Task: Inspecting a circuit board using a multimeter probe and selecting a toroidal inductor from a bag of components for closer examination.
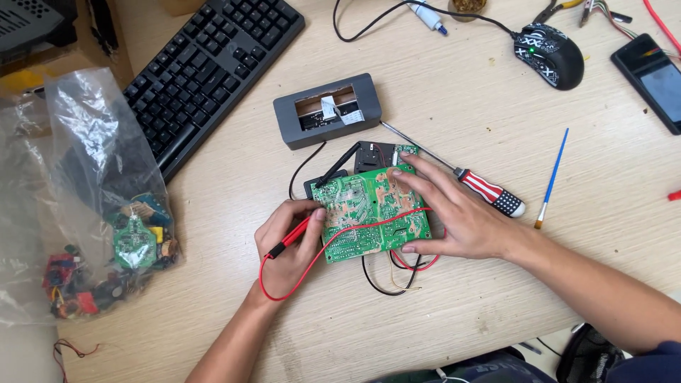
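Green circuit board [374,213] lies flat, solder side up, near the middle of the wooden bench [454,120], its long axis running roughly left to right with a slight tilt, the right end higher in the picture. From where I look down, my right hand [454,213] is spread wide over the board's right end, fingertips pressing on its upper and lower edges, pinning it down rather than gripping it. My left hand [287,248] sits just beside the board's left edge, closed around one red probe [294,237], whose tip points right and up toward the board; so the board lies to the right of that hand, just past the probe tip. One black probe [337,165] lies apart at the board's upper left corner, touched by neither hand. A red lead [340,237] loops from the red probe across the board. Counted: one board, two probes, two hands. Around these I see one grey box [328,110] with an open slot just above the board, one screwdriver [461,176] with a striped handle passing under my right hand, one small paintbrush [552,177], one black keyboard [206,67], one mouse [550,53], one phone [652,78], and one clear bag [92,206] of small parts at far left.
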